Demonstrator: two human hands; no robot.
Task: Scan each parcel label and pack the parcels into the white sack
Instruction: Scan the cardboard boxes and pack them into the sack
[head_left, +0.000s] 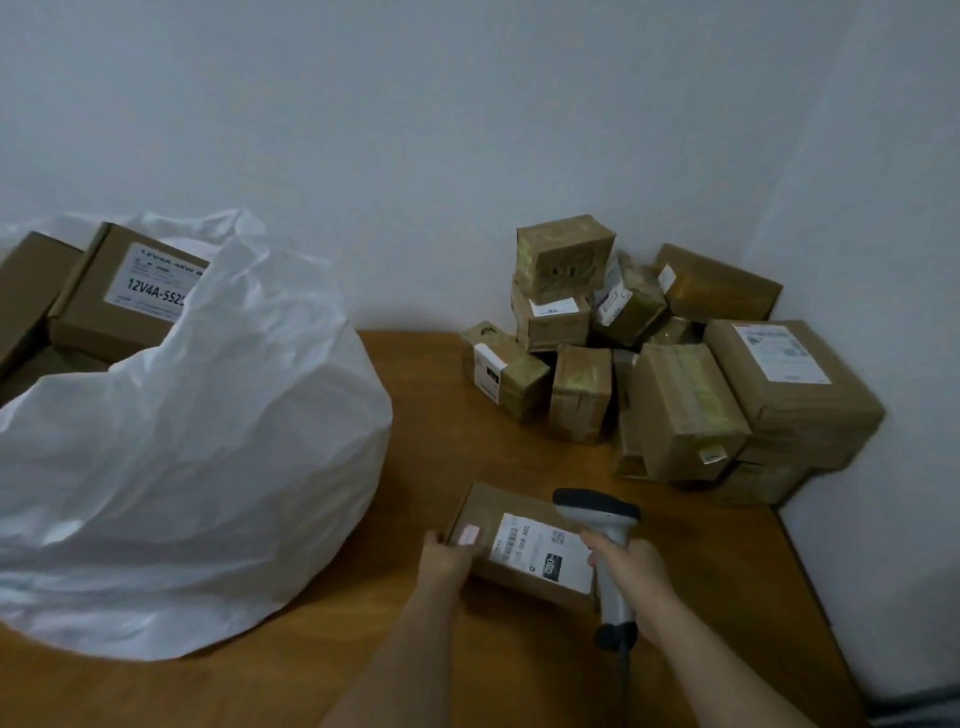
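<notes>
The flat parcel (519, 545) lies on the table (415, 649) beside the white sack (208, 441); left hand (444, 561) grips its near-left edge, right hand (631, 571) clasps the scanner (602, 525); stiff cardboard, probably light, best lifted by opposite edges.

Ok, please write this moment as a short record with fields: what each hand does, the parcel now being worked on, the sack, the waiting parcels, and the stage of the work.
left hand: left hand holds the left end of the parcel
right hand: right hand grips the scanner, its head over the parcel's label
parcel: lies flat on the table, label facing up
sack: white sack at left, open, boxes visible inside
waiting parcels: pile of boxes in the far right corner
stage: scanning; this parcel not yet packed
</notes>
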